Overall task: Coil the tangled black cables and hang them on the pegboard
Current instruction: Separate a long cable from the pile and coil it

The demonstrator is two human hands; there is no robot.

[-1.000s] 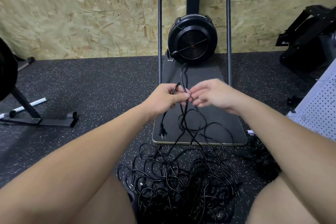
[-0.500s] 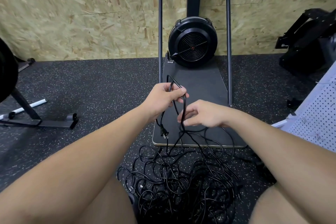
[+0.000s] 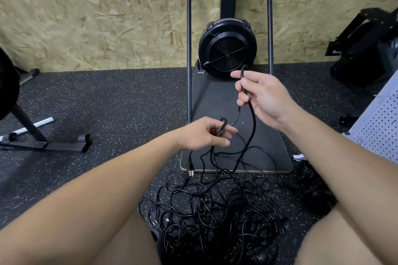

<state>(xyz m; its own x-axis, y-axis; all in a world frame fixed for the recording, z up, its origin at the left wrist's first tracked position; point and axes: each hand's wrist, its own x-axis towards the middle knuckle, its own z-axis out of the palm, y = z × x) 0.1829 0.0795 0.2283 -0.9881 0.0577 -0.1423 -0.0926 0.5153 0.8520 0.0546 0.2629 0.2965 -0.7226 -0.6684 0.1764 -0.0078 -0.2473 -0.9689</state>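
The right hand (image 3: 266,98) clenched the cable (image 3: 252,118), which hung down toward the left hand's (image 3: 206,135) grip (holding a loop).

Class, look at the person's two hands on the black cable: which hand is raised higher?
The right hand, lifting the cable in front of the fan; the left hand grips a loop lower down.

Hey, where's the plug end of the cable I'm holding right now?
In the head view the plug hangs low, centre-left, below the left hand, at the front left edge of the black platform, just above the tangled cables.
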